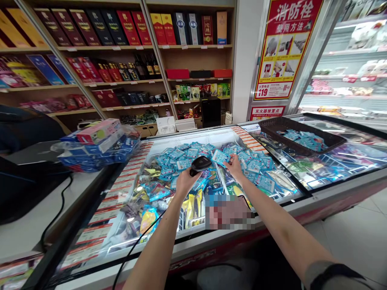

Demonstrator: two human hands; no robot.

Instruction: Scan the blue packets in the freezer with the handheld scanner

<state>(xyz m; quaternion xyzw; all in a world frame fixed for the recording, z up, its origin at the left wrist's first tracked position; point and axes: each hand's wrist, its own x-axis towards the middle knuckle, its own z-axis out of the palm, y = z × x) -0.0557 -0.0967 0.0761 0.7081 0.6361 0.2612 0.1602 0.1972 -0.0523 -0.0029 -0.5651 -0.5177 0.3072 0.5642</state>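
A black barcode scanner is gripped in my left hand, its head turned toward the right. Its cord runs down along my left forearm. My right hand pinches a small blue packet by its right edge, just beside the scanner's head. Many like blue packets lie spread over the glass top of the chest freezer, in a left pile and a right pile. Whether the scanner touches the held packet I cannot tell.
A dark tray with more blue packets sits on the freezer at right. Stacked boxes in plastic stand at left, by a counter with a cable. A blurred-out flat object lies at the near edge. Shelves of boxes and bottles line the back.
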